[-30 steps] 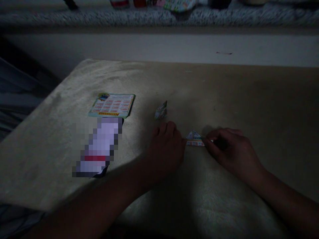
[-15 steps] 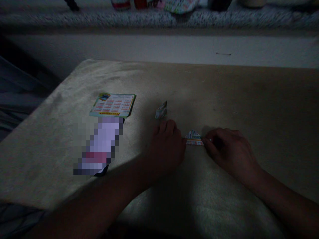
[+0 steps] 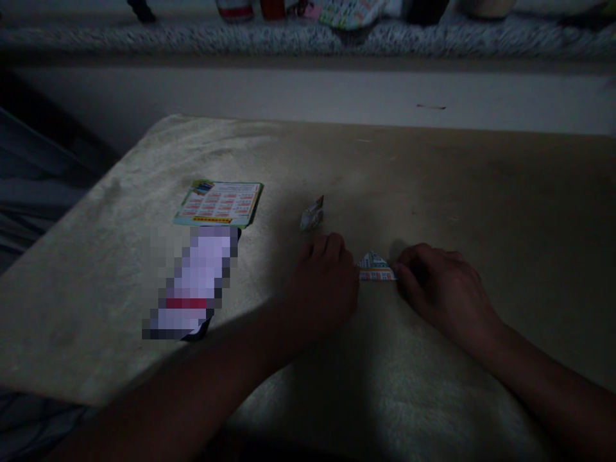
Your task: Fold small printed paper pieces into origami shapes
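Observation:
A small folded piece of printed paper (image 3: 376, 267), with a pointed top and a straight strip along its bottom, lies on the table between my hands. My left hand (image 3: 323, 276) is closed at the paper's left end, its fingertips partly hidden under the knuckles. At the right end, my right hand (image 3: 440, 276) pinches the corner between thumb and forefinger. Beyond my left hand stands another small folded paper piece (image 3: 312, 215), with a tip pointing up to the right.
To the left, a phone (image 3: 199, 276) with a blurred, lit screen lies below a stack of printed cards (image 3: 219, 203) with green edges. The wooden table (image 3: 433, 173) meets a white wall (image 3: 308, 93). Above it, a speckled stone ledge (image 3: 192, 37) holds jars and other items.
My right thumb and fingers have shifted slightly outward along the paper's right end, so more of its right corner shows. My left hand has barely moved.

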Demonstrator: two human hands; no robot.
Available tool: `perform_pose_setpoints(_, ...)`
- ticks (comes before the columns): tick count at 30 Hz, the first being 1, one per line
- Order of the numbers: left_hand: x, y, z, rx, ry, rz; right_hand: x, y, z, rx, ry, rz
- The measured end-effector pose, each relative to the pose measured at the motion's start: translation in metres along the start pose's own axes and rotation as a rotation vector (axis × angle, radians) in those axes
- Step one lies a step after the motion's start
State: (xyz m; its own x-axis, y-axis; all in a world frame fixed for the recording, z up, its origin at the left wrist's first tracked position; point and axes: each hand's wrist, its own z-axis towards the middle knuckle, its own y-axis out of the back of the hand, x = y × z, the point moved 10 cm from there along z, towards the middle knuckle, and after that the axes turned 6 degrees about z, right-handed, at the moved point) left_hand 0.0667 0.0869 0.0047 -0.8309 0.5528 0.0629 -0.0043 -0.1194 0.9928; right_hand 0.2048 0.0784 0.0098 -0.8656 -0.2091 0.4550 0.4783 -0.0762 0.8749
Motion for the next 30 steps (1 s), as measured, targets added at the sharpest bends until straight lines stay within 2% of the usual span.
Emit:
perform_pose_setpoints(6, -0.002, 0.001, 0.000, -0.006, -0.024, -0.012, -0.002, -0.003, 0.001, 0.005, 0.028, 0.044)
perform_pose_setpoints(19, -0.002, 0.004, 0.001, -0.023, -0.012, -0.002, 0.012, -0.003, 0.002, -0.011, 0.074, -0.138)
perform_pose_setpoints(30, -0.005, 0.005, 0.005, -0.043, -0.042, -0.256, 0.005, -0.003, 0.001, -0.013, 0.048, -0.005)
